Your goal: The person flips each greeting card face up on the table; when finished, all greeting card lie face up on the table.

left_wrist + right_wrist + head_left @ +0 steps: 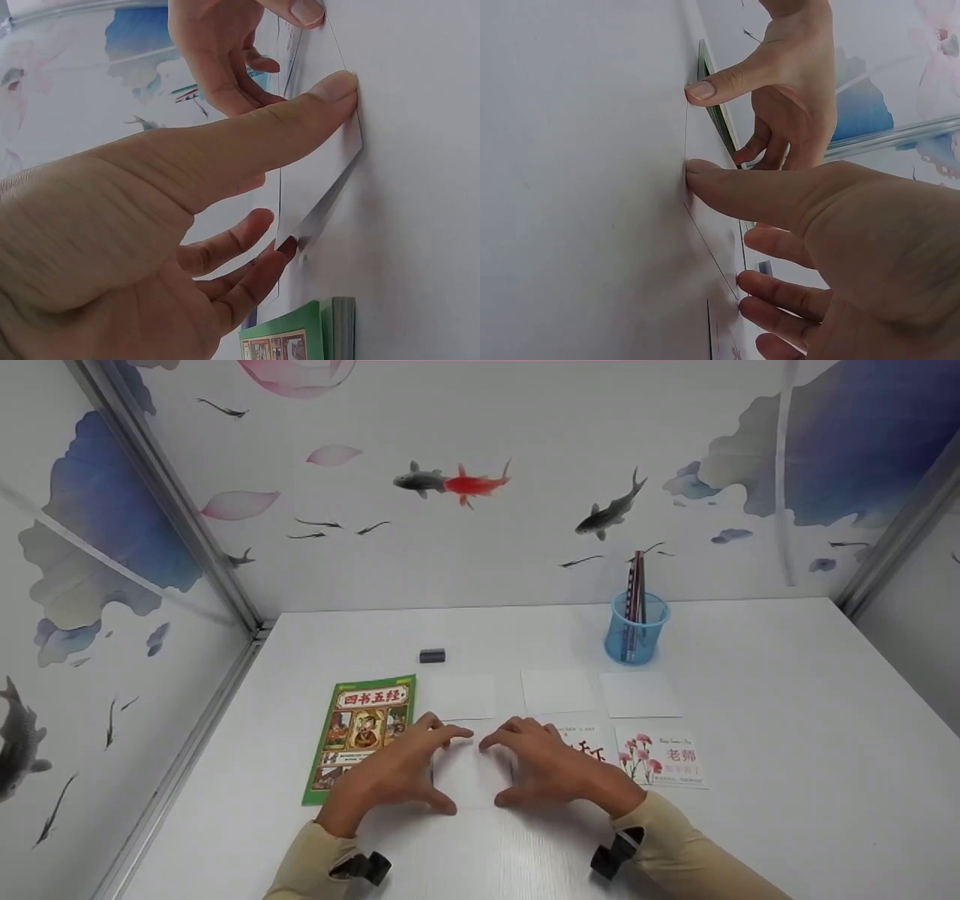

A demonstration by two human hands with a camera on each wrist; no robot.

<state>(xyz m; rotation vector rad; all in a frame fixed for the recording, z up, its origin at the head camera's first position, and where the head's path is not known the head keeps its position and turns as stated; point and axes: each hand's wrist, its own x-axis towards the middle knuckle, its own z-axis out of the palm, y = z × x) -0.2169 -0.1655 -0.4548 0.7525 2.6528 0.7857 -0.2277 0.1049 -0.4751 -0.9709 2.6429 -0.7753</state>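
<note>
A plain white card [474, 780] lies between the two hands at the front middle of the table. My left hand [401, 769] grips its left side, thumb on the near edge and fingers at the far edge. On the other side my right hand [551, 765] holds it likewise. In the left wrist view the card [319, 157] has a shadow under its side edge, and the left thumb [270, 135] presses its near edge. A card with red lettering [592, 746] is partly hidden behind the right hand. Beside it is a flower-printed card [660, 757].
A green-bordered booklet [367, 720] lies left of the left hand. Behind the hands is a row of white cards [559, 691]. Farther back are a small dark block [432, 655] and a blue mesh cup [636, 641] of pens or pencils. Printed wall panels [517, 562] enclose the table.
</note>
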